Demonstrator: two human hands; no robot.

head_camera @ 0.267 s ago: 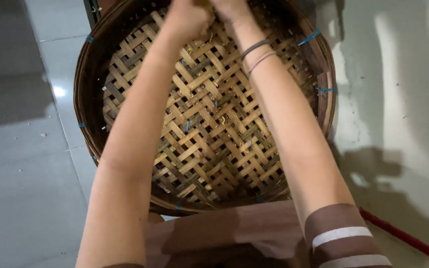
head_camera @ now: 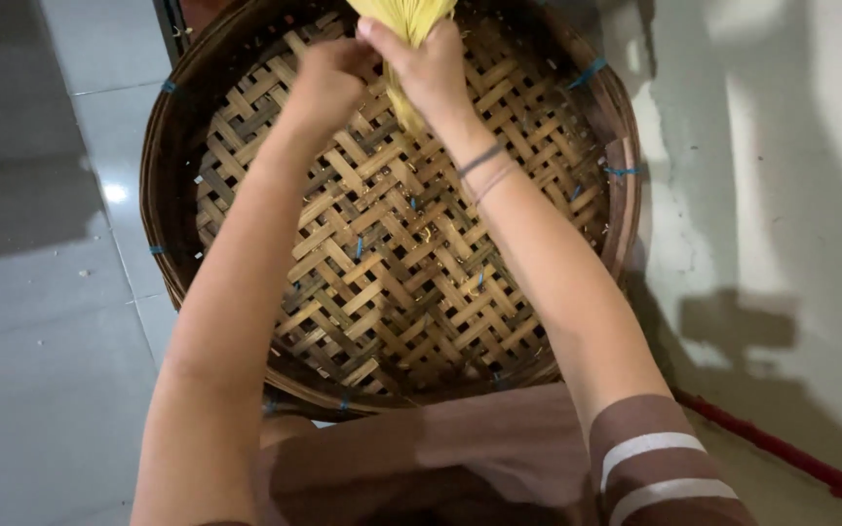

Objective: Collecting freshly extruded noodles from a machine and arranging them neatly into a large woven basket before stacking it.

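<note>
A wide round woven bamboo tray (head_camera: 246, 117) with a dark rim lies below me on the floor. Over its far side I hold a pale yellow bundle of husk-like leaves (head_camera: 409, 19), cut off by the top edge of the view. My right hand (head_camera: 426, 68) is closed around the bundle from the right, with thin bands on the wrist. My left hand (head_camera: 328, 83) grips the same bundle from the left, fingers curled. Both forearms stretch across the tray's middle.
Grey glossy floor tiles (head_camera: 41, 321) spread to the left. A stained pale wall (head_camera: 782, 195) runs along the right, with a red strip (head_camera: 782, 453) at its foot. My brown clothing with white stripes (head_camera: 499, 468) fills the bottom edge.
The view has shifted so both hands sit lower in the frame, and the yellow bundle between them has come into sight. The tray has not moved.
</note>
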